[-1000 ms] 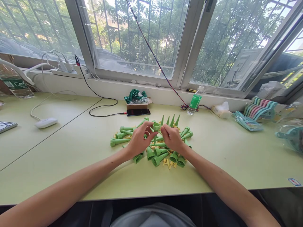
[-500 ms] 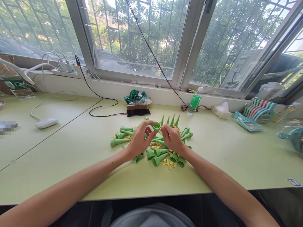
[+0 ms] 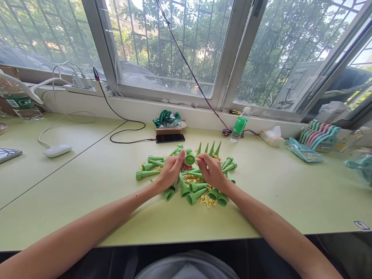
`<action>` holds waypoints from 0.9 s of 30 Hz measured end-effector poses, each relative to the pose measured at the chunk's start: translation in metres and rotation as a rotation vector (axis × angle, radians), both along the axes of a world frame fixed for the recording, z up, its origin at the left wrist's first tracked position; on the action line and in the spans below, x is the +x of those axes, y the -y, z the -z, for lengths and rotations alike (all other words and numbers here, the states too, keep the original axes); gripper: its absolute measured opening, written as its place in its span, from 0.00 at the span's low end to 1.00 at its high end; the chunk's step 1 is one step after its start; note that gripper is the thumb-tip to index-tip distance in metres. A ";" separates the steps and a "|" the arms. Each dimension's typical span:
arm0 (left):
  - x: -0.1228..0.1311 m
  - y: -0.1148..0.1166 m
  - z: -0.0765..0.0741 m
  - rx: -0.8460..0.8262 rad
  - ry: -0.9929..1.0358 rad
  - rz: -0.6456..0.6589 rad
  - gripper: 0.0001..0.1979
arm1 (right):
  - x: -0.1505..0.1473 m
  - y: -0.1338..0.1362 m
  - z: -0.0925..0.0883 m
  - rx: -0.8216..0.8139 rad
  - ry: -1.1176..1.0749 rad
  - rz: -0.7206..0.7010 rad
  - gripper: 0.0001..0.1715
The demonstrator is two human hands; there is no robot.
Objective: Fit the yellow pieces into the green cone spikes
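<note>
My left hand (image 3: 172, 169) is closed on a green cone piece (image 3: 190, 159), whose round open end faces me. Close on its right, my right hand (image 3: 211, 169) is pinched; a small yellowish tip shows at its fingertips, too small to make out well. Under and around both hands lie several green cones (image 3: 198, 195) with wide ribbed ends, mixed with small yellow pieces (image 3: 209, 201). Behind my right hand, several green spikes (image 3: 217, 148) stand point up.
Behind the pile are a black phone (image 3: 170, 138) on a cable and a small cardboard box (image 3: 171, 131). A water bottle (image 3: 239, 124), tissue pack (image 3: 272, 137) and pastel hangers (image 3: 318, 134) stand along the window sill. A white device (image 3: 57, 150) lies left.
The green piece in my left hand has tilted and moved slightly down and left. The fingers of my left hand have turned and drawn together. My right hand has barely moved.
</note>
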State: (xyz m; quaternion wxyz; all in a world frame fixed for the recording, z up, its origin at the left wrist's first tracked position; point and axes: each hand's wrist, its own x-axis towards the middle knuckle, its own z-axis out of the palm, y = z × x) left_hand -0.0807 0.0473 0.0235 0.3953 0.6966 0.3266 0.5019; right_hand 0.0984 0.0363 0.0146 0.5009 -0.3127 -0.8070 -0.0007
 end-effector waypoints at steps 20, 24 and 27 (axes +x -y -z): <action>-0.004 0.004 -0.007 0.175 -0.117 0.105 0.18 | 0.003 -0.004 0.001 -0.134 -0.038 0.001 0.14; -0.003 0.002 -0.002 0.225 -0.120 0.089 0.12 | 0.004 -0.005 0.000 -0.145 -0.022 0.002 0.14; -0.003 -0.001 0.003 0.298 -0.145 0.042 0.11 | 0.004 -0.006 0.000 -0.146 -0.010 0.004 0.15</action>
